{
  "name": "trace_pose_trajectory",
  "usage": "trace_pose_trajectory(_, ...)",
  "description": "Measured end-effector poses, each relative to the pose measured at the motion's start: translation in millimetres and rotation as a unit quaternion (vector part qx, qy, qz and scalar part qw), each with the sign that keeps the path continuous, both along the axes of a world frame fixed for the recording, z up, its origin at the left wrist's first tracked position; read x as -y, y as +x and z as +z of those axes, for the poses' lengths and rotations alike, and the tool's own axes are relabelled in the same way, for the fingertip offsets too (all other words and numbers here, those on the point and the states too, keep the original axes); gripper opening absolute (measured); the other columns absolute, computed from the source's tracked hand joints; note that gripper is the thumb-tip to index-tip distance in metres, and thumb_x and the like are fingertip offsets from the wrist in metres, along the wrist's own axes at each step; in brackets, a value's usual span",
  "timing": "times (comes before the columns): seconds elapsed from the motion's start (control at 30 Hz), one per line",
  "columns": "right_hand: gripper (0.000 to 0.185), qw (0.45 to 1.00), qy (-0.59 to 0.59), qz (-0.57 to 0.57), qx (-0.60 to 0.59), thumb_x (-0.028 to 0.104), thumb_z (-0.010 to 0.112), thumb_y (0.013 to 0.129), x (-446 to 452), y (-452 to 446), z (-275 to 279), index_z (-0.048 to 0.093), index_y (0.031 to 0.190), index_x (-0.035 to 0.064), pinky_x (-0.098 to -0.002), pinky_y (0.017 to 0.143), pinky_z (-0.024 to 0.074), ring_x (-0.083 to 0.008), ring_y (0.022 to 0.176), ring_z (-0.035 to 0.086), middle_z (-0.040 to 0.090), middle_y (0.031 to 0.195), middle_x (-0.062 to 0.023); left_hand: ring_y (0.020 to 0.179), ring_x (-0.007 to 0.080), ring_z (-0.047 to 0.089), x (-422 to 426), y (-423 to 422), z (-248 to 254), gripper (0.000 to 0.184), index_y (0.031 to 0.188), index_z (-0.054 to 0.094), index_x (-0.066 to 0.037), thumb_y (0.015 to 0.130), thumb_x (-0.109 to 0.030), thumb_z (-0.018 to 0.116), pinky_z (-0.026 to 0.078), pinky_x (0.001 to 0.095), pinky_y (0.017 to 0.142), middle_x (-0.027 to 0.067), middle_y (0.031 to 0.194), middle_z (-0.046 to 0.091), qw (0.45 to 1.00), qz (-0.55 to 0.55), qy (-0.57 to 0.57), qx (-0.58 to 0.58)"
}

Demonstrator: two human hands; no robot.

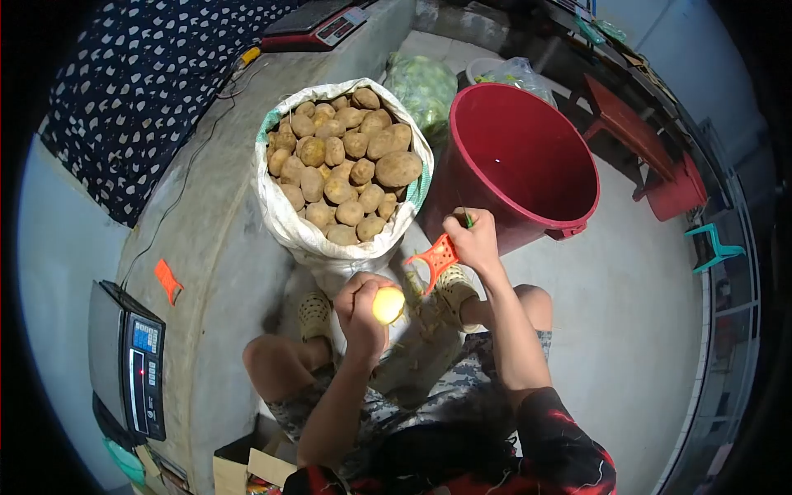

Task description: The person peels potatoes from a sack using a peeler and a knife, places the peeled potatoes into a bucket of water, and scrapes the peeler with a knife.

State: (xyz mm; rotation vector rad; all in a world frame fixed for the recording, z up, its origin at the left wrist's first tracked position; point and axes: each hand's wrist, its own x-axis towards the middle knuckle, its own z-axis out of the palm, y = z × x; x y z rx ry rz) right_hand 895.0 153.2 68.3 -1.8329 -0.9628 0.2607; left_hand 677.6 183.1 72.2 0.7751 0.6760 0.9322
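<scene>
My left hand (pixel 360 313) is closed around a pale yellow peeled potato (pixel 388 305), whose smooth face turns toward my right side. In my closed right hand (pixel 475 239) is an orange peeler (pixel 437 259), its forked head a short way from the potato and not touching it. A small green bit shows by my right thumb; I cannot make out what it is. Just beyond both hands stands an open white sack (pixel 276 216) filled with unpeeled brown potatoes (pixel 338 165). Peel scraps (pixel 425 318) lie on the floor between my feet.
A large red tub (pixel 503 194) stands right of the sack, with a bag of green produce (pixel 421 87) behind. Left, a concrete ledge (pixel 219 214) carries another orange peeler (pixel 167 280) and a digital scale (pixel 136 363). A cardboard box (pixel 231 474) sits near my left side.
</scene>
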Motion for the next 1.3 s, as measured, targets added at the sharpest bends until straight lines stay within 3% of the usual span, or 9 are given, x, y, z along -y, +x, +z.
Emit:
trace_pose_trajectory(0.23, 0.029, 0.990, 0.039, 0.082, 0.109, 0.018, 0.063, 0.073, 9.4, -25.7, 32.4, 0.048, 0.059, -0.0033, -0.0354, 0.047, 0.0354, -0.0095, 0.048, 0.039, 0.037, 0.049, -0.0124, 0.065, 0.0191, 0.059, -2.4, 4.9, -6.8, 0.021, 0.081, 0.063, 0.002, 0.089, -0.009, 0.047, 0.047, 0.0291, 0.064, 0.0117, 0.076, 0.065, 0.922, 0.078, 0.330, -0.184)
trace_pose_trajectory(0.3, 0.029, 0.998, 0.016, 0.045, 0.047, 0.017, 0.063, 0.073, 2.5, -4.6, 13.6, 0.048, 0.059, -0.0034, -0.0353, 0.047, 0.0356, -0.0098, 0.048, 0.039, 0.036, 0.049, -0.0132, 0.067, 0.0200, 0.060, -2.9, 5.1, -15.5, 0.018, 0.082, 0.062, 0.002, 0.089, -0.008, 0.048, 0.048, 0.0295, 0.065, 0.0136, 0.078, 0.064, 0.999, 0.002, 0.035, 0.032)
trace_pose_trajectory(0.43, 0.024, 0.999, 0.001, 0.023, -0.047, 0.013, 0.062, 0.073, 5.0, -11.9, 12.0, 0.049, 0.061, -0.0038, -0.0330, 0.047, 0.0348, -0.0082, 0.050, 0.039, 0.036, 0.051, -0.0116, 0.069, 0.0188, 0.060, -8.5, 2.2, -9.3, 0.020, 0.081, 0.062, 0.004, 0.089, -0.007, 0.048, 0.048, 0.0279, 0.066, 0.0128, 0.079, 0.064, 0.984, -0.063, -0.133, 0.105)
trace_pose_trajectory(0.67, 0.024, 0.996, 0.037, 0.004, 0.083, 0.019, 0.065, 0.071, 2.5, -6.5, 5.2, 0.055, 0.063, -0.0018, -0.0366, 0.048, 0.0399, -0.0242, 0.044, 0.042, 0.045, 0.051, -0.0165, 0.063, 0.0183, 0.055, -4.4, 3.3, -10.0, 0.020, 0.081, 0.058, 0.000, 0.092, -0.013, 0.048, 0.044, 0.0300, 0.055, 0.0107, 0.079, 0.060, 0.998, 0.021, -0.049, 0.039)
trace_pose_trajectory(0.77, 0.025, 0.999, 0.027, 0.001, -0.032, 0.015, 0.061, 0.075, 3.4, -7.2, 10.1, 0.052, 0.061, -0.0045, -0.0313, 0.047, 0.0372, -0.0035, 0.054, 0.043, 0.043, 0.049, -0.0067, 0.056, 0.0172, 0.050, -9.5, 2.7, -5.7, 0.020, 0.082, 0.057, -0.001, 0.092, -0.016, 0.048, 0.039, 0.0302, 0.049, 0.0100, 0.076, 0.058, 0.980, -0.043, -0.164, 0.104)
trace_pose_trajectory(0.93, 0.021, 0.978, 0.088, 0.052, 0.182, 0.012, 0.063, 0.072, 10.3, -41.9, 41.9, 0.051, 0.062, -0.0017, -0.0321, 0.047, 0.0356, -0.0137, 0.046, 0.042, 0.046, 0.053, -0.0144, 0.046, 0.0165, 0.041, -1.7, 19.6, -15.0, 0.021, 0.084, 0.054, -0.004, 0.093, -0.020, 0.045, 0.032, 0.0295, 0.043, 0.0100, 0.071, 0.055, 0.993, 0.098, -0.067, -0.016)
trace_pose_trajectory(1.0, 0.025, 0.996, 0.044, -0.004, 0.078, 0.020, 0.066, 0.068, 2.7, -17.9, 12.5, 0.054, 0.063, -0.0012, -0.0395, 0.049, 0.0407, -0.0372, 0.049, 0.043, 0.049, 0.055, -0.0199, 0.045, 0.0166, 0.041, -5.4, 8.3, -13.2, 0.020, 0.085, 0.055, -0.003, 0.092, -0.020, 0.046, 0.033, 0.0298, 0.044, 0.0094, 0.072, 0.055, 0.988, 0.003, -0.146, 0.046)
trace_pose_trajectory(1.17, 0.016, 0.997, 0.069, 0.019, -0.018, 0.006, 0.059, 0.074, 5.1, -24.7, 17.2, 0.053, 0.063, -0.0039, -0.0271, 0.048, 0.0350, -0.0042, 0.055, 0.042, 0.045, 0.053, -0.0026, 0.049, 0.0180, 0.047, -8.0, 5.7, -6.6, 0.019, 0.086, 0.057, -0.004, 0.091, -0.019, 0.047, 0.037, 0.0310, 0.046, 0.0098, 0.074, 0.057, 0.954, -0.084, -0.247, 0.148)
trace_pose_trajectory(1.3, 0.020, 0.958, 0.169, 0.049, 0.225, 0.006, 0.061, 0.073, 5.9, -44.7, 39.4, 0.047, 0.060, -0.0029, -0.0313, 0.048, 0.0359, -0.0168, 0.045, 0.042, 0.048, 0.052, -0.0076, 0.047, 0.0174, 0.042, -6.3, 12.8, -18.7, 0.021, 0.089, 0.057, -0.003, 0.092, -0.020, 0.044, 0.033, 0.0314, 0.044, 0.0089, 0.073, 0.056, 0.968, 0.023, -0.239, 0.073)
